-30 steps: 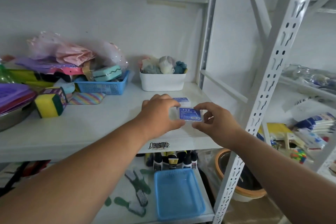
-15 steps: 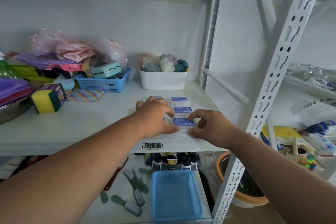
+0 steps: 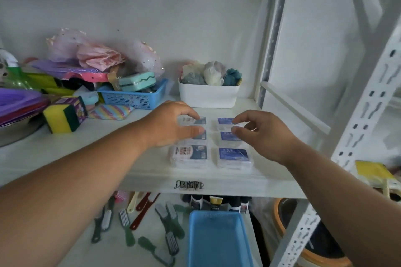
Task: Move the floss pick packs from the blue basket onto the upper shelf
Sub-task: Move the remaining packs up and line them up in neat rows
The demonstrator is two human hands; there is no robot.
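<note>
Both hands had lifted off the last pack since half a second before. On the upper shelf [image 3: 65, 158], six floss pick packs [image 3: 235, 156] lay in two columns; the blue basket [image 3: 219, 243] below looked empty. Left hand [image 3: 171, 124] and right hand [image 3: 263, 134] hovered loosely spread, holding nothing. Each pack seemed light, stiff and slick, best pinched by its edges. Fingers hid the middle packs' labels.

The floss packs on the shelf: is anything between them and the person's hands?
Nothing visible. The left hand and right hand hover, open, right over the packs, which lie in two rows on the upper shelf.
</note>
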